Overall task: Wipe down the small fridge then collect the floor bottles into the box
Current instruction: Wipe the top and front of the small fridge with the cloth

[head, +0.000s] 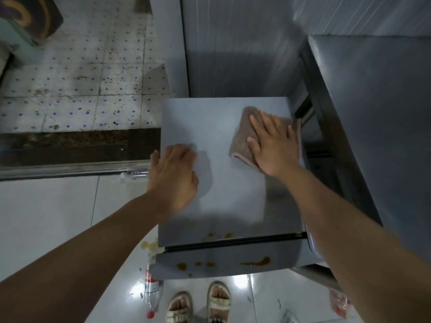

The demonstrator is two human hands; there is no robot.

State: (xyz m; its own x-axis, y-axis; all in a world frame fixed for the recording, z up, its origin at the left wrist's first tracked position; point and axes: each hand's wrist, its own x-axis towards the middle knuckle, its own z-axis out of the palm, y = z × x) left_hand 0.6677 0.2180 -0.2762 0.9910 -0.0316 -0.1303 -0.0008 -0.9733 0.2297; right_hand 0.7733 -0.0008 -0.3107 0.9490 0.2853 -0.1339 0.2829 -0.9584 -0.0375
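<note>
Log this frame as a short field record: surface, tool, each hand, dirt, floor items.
surface: flat grey top of the small fridge
tool: folded brown cloth, at the far right of the top
right hand: flat on cloth, fingers straight
left hand: rests on the top's left edge
dirt: orange-brown stains along the front edge, unwiped
floor: clear plastic bottle with red cap, lying beside sandalled feet

2 bare forearms, no sleeves; pale strapped sandals [199,304] on both feet.
</note>
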